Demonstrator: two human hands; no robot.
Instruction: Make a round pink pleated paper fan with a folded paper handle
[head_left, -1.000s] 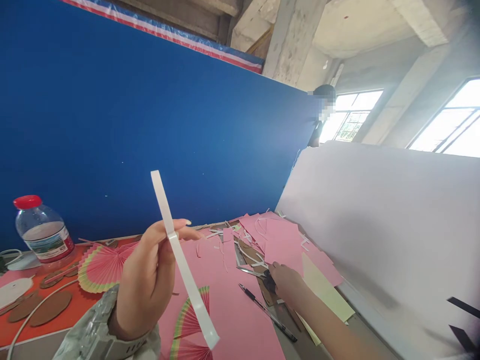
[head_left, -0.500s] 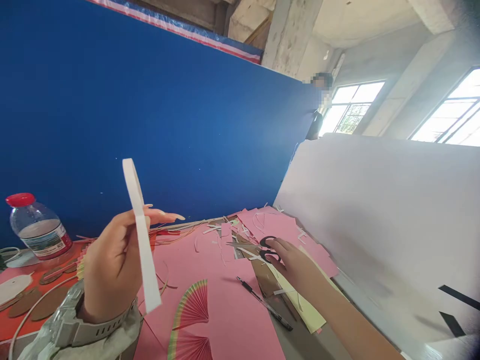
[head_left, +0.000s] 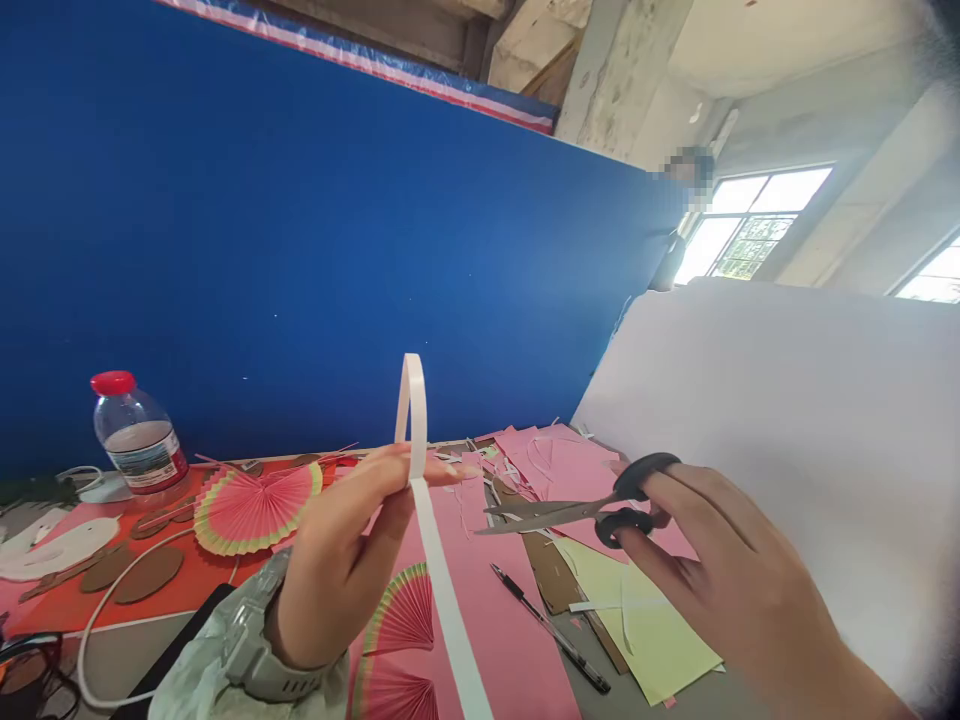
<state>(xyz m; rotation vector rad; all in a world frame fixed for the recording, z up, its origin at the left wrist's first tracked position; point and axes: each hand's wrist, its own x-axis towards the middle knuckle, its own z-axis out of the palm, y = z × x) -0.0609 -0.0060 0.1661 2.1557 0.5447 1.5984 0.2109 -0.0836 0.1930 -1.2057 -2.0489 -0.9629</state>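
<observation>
My left hand (head_left: 349,555) pinches a long white paper strip (head_left: 448,610); its upper part bends over in a loop above my fingers and a tail hangs down in front. My right hand (head_left: 739,560) grips a pair of scissors (head_left: 555,513) by the black handles, with fingers through the rings. The blades point left toward the strip, slightly apart, and do not touch it. Below lies pink paper (head_left: 499,640) with pleated pink fans edged in yellow-green (head_left: 405,620). Another pleated fan (head_left: 259,505) rests left of my left wrist.
A black pen (head_left: 551,628) lies diagonally by yellow-green paper (head_left: 660,640). Paper scraps litter the back. At left stand a red-capped bottle (head_left: 139,435) and brown cut-outs (head_left: 150,575); a white cable (head_left: 94,620) curves there. Blue (head_left: 300,200) and white (head_left: 787,400) panels enclose the table; a person (head_left: 679,230) is beyond.
My right hand has lifted the scissors off the table and brought them nearer. My left hand has moved right in view with the strip. The view has swung slightly left.
</observation>
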